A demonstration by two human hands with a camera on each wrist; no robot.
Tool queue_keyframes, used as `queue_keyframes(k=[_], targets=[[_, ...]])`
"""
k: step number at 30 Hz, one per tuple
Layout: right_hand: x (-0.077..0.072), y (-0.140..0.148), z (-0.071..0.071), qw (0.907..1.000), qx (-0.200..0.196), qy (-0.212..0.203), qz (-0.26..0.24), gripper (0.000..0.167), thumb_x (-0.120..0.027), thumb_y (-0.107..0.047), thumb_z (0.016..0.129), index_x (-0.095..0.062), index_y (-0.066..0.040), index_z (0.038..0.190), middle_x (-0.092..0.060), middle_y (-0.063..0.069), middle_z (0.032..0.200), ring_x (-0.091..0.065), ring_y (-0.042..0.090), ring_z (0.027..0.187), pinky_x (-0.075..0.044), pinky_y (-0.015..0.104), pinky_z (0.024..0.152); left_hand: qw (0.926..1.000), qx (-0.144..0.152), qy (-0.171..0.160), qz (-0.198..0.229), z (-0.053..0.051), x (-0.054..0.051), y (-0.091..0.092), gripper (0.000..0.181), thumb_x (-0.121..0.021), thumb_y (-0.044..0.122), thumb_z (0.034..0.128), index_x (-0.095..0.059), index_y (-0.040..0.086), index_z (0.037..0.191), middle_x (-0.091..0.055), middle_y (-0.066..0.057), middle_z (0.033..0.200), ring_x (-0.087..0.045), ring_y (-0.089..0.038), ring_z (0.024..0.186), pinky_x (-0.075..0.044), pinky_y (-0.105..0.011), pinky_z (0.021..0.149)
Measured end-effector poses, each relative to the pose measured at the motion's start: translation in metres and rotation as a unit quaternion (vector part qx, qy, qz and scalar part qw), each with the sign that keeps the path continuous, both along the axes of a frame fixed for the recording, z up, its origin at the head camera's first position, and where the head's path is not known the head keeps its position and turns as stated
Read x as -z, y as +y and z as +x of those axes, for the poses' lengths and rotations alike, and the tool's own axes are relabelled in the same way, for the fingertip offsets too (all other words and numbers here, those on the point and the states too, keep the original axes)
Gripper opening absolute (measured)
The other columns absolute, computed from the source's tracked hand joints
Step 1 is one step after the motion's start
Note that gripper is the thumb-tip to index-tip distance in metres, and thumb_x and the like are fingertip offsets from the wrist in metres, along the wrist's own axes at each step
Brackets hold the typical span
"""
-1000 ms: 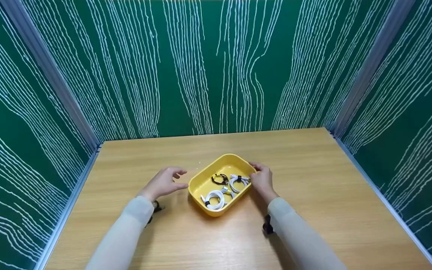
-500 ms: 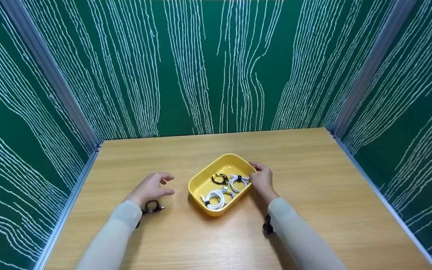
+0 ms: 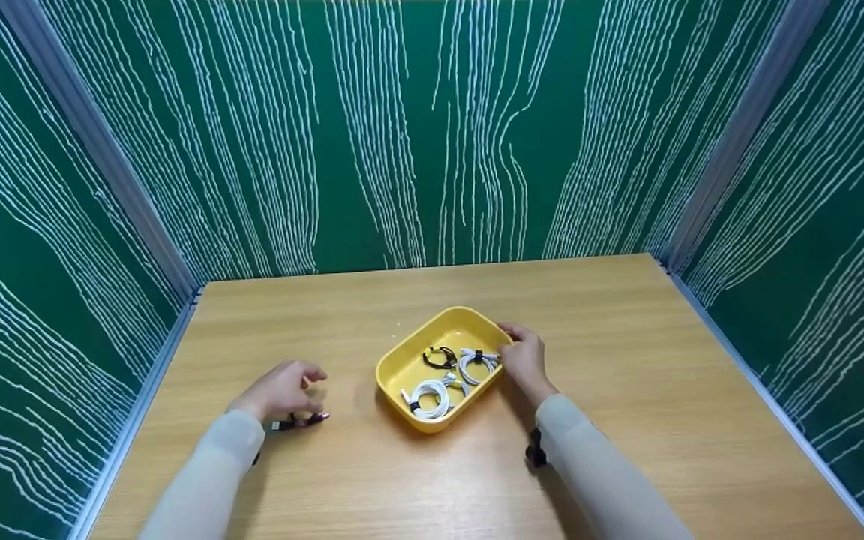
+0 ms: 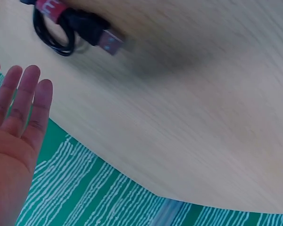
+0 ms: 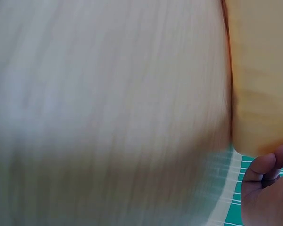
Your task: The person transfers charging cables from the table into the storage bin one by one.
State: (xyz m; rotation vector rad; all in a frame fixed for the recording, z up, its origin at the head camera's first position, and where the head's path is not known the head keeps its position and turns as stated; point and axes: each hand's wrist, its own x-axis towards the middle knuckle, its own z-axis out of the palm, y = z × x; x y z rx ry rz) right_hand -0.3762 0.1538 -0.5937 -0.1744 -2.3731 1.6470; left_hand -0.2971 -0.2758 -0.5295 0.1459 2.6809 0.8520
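Observation:
A black USB cable [image 3: 298, 422], coiled and bound with a red band in the left wrist view [image 4: 54, 26], lies on the table. My left hand [image 3: 276, 391] hovers right beside and partly over it, fingers [image 4: 23, 96] extended and holding nothing. To the right stands a yellow bin [image 3: 406, 352]. My right hand [image 3: 526, 361] grips its right end at the rim, the thumb inside; the right wrist view shows curled fingers against the bin's wall [image 5: 264, 84]. Inside lie a thick white coiled cable [image 3: 432, 399], a white cable with a black tie [image 3: 477, 366], a black cable [image 3: 440, 358] and a smaller pale cable [image 3: 456, 384].
The wooden table [image 3: 372, 487] ends at green walls [image 3: 372, 150] with white wavy lines at the back and both sides. Grey posts [image 3: 732, 142] mark the corners. A few tiny white specks lie behind the bin.
My left hand has moved from the bin's left end leftward and toward me, over to the black USB cable. My right hand and the bin have stayed where they were.

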Motion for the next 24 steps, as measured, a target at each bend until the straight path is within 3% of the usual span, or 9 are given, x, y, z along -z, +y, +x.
queue_keyframes(k=[5,7,13,17,24], targets=[[0.001,0.0,0.001,0.9999,0.003,0.003,0.012,0.049,-0.059,0.013,0.08,-0.077,0.005,0.125,-0.078,0.026,0.113,-0.071,0.036,0.105,-0.05,0.021,0.081,0.9999,0.013,-0.011,-0.001,0.003,0.005,-0.009,0.055,-0.087,0.009,0.0889,-0.068,0.004,0.141,-0.069,-0.02,0.137,-0.074,-0.023,0.099,-0.06,-0.05,0.099],[0.001,0.0,0.001,0.9999,0.003,0.005,0.011,0.049,-0.059,0.013,0.08,-0.077,0.006,0.125,-0.077,0.026,0.113,-0.071,0.036,0.104,-0.05,0.021,0.081,0.9998,0.017,-0.011,-0.004,0.003,0.008,-0.012,0.056,-0.088,0.01,0.0865,-0.069,0.004,0.139,-0.069,-0.02,0.138,-0.073,-0.023,0.101,-0.058,-0.051,0.101],[0.001,-0.001,0.002,1.0,-0.002,0.0,0.004,0.049,-0.06,0.015,0.082,-0.076,0.005,0.127,-0.077,0.026,0.118,-0.071,0.036,0.108,-0.051,0.02,0.083,0.9989,0.029,-0.002,-0.038,0.005,0.013,-0.019,0.061,-0.097,0.017,0.0781,-0.073,0.006,0.133,-0.071,-0.016,0.138,-0.065,-0.031,0.124,-0.048,-0.059,0.116],[0.0,-0.001,0.002,1.0,-0.003,0.002,0.005,0.049,-0.06,0.014,0.082,-0.076,0.005,0.128,-0.077,0.027,0.118,-0.071,0.036,0.109,-0.051,0.02,0.084,0.9979,0.04,-0.002,-0.051,0.004,0.013,-0.021,0.061,-0.099,0.017,0.0756,-0.074,0.006,0.13,-0.072,-0.013,0.133,-0.065,-0.029,0.118,-0.049,-0.058,0.114],[0.0,-0.001,0.002,1.0,-0.004,0.002,0.002,0.049,-0.06,0.015,0.082,-0.076,0.005,0.128,-0.077,0.028,0.12,-0.072,0.037,0.111,-0.054,0.025,0.087,0.9966,0.06,0.002,-0.057,0.004,0.018,-0.023,0.049,-0.096,0.011,0.0738,-0.076,0.009,0.118,-0.072,-0.006,0.114,-0.061,-0.023,0.099,-0.053,-0.048,0.097]])
